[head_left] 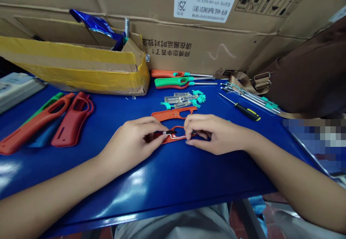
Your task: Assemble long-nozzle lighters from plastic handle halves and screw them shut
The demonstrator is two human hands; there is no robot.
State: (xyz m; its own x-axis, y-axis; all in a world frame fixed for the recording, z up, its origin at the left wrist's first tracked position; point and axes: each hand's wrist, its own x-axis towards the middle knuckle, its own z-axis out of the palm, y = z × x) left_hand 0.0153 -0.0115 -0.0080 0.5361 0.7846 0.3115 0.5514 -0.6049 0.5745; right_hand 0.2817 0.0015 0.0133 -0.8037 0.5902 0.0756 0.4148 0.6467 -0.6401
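Observation:
In front of me on the table lies an orange lighter shell half (168,140), its open side up, with a thin white wire (177,137) running along it. My left hand (137,138) pinches a small black part with a whitish end (169,132) over the shell's left portion. At the right end of the shell my right hand (207,132) has its fingers closed; what they hold is mostly hidden. Just behind lies a second orange shell half (173,114). Beyond it are several clear fuel tanks (174,99) and turquoise small parts (200,98).
Lighters with metal tubes (186,83) lie at the back. A screwdriver (247,112) and metal tubes with wires (254,100) are to the right. Several empty lighter shells (71,122) lie left, before a yellow-taped cardboard box (102,64). A large carton (205,44) stands behind.

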